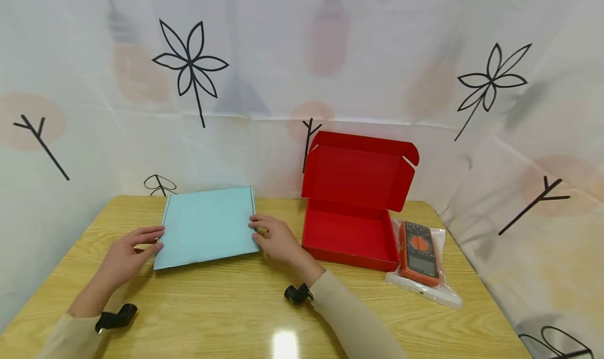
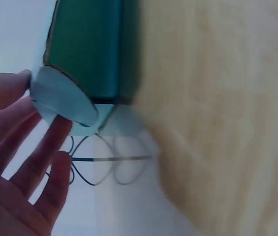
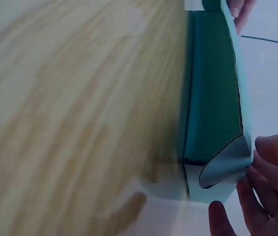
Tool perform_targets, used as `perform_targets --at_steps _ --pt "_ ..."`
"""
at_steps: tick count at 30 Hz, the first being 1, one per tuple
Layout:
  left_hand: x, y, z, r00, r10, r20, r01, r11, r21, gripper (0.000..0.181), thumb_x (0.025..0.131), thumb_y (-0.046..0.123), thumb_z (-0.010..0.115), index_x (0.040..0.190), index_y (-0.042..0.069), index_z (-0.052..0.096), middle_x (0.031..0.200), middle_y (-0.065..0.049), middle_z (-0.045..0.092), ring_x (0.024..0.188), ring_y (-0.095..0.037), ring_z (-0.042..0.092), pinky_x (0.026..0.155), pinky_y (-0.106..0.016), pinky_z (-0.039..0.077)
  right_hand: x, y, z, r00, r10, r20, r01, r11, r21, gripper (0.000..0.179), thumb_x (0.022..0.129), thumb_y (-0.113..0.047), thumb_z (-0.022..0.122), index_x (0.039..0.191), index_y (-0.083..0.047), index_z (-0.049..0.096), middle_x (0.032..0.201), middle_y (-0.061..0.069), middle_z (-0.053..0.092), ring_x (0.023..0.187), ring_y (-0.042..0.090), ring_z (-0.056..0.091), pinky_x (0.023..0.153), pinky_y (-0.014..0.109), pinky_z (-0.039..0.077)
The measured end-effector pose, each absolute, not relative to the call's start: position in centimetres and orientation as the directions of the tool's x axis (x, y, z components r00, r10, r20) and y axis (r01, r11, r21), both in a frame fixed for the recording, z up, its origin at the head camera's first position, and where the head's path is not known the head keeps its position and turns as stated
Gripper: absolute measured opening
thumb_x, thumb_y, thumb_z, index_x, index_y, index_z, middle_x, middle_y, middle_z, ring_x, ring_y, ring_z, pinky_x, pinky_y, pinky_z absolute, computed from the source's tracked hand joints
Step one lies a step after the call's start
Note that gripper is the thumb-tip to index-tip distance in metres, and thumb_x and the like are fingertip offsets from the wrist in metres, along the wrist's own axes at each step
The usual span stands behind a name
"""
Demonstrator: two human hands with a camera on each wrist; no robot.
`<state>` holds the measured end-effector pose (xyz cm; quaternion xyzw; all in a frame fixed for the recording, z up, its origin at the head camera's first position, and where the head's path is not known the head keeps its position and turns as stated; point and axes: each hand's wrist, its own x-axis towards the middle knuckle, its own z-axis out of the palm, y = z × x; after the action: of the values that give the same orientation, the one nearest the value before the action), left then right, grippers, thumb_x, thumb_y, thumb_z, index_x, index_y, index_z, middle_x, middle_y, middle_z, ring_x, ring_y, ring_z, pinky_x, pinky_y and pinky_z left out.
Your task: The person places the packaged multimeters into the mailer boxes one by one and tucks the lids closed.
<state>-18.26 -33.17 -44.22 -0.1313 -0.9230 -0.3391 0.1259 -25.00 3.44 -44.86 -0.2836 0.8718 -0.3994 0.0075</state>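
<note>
A light blue cardboard mailer box [image 1: 209, 225] lies on the table's left half, its lid nearly down. Both wrist views look into a gap along the front, with a rounded flap [image 2: 64, 96] at the left corner and another flap [image 3: 225, 162] at the right. My left hand [image 1: 125, 257] holds the lid's left side near the front corner, thumb at the edge and fingers by the flap. On the opposite side, my right hand [image 1: 278, 241] holds the lid's right edge between thumb and fingers. What the box contains is hidden.
Right of the blue box stands a red cardboard box [image 1: 349, 233] with its lid raised against the patterned cloth [image 1: 264, 154]. Beside it, an orange and dark multimeter [image 1: 420, 254] lies on or in a clear plastic bag [image 1: 427, 292]. The wooden table [image 1: 212, 312] extends toward me.
</note>
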Motion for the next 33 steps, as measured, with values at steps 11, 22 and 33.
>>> perform_targets --at_steps 11,22,33 --pt "-18.7 -33.0 -44.7 -0.896 0.22 0.386 0.41 0.744 0.528 0.033 0.096 0.011 0.067 0.124 -0.005 0.066 0.133 -0.016 0.058 0.104 0.006 0.053 0.071 -0.011 0.048 -24.8 3.4 -44.5 -0.821 -0.528 0.219 -0.544 0.605 -0.581 0.036 0.1 -0.018 0.061 0.135 -0.011 0.063 0.146 -0.006 0.052 0.138 0.015 0.041 0.112 0.036 0.034" --pt "-18.7 -33.0 -43.5 -0.931 0.199 0.306 0.339 0.782 0.522 0.034 0.097 0.016 0.066 0.124 -0.005 0.066 0.136 -0.017 0.055 0.102 -0.02 0.062 0.072 -0.022 0.053 -24.7 3.4 -44.2 -0.826 -0.534 0.181 -0.506 0.561 -0.655 0.039 0.1 -0.018 0.061 0.139 -0.011 0.06 0.148 -0.005 0.049 0.14 0.017 0.039 0.114 0.036 0.032" --pt "-18.0 -33.1 -43.4 -0.958 0.132 0.253 0.261 0.765 0.588 0.032 0.097 0.017 0.067 0.124 0.0 0.067 0.124 -0.019 0.058 0.093 -0.011 0.064 0.071 -0.021 0.052 -25.0 3.1 -43.6 -0.832 -0.533 0.153 -0.48 0.556 -0.678 0.04 0.1 -0.016 0.062 0.139 -0.008 0.059 0.151 -0.001 0.046 0.142 0.018 0.037 0.113 0.035 0.033"
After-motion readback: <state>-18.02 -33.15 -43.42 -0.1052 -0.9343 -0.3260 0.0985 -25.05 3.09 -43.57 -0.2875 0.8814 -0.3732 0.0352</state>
